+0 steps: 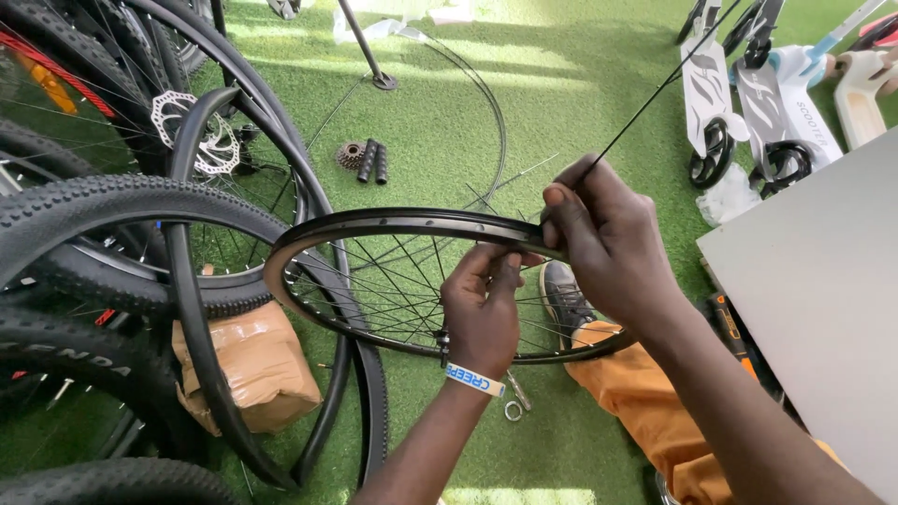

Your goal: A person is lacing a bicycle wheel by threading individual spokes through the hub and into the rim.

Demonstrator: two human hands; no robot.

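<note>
Green turf floor, both hands (pixel 543 281) gripping black spoked wheel rim (pixel 374 224), right apparently pinching thin spoke (pixel 645 103)

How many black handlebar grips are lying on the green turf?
2: the black grips lie side by side on the turf above the rim, beside a small cog. Others may be hidden.
</note>
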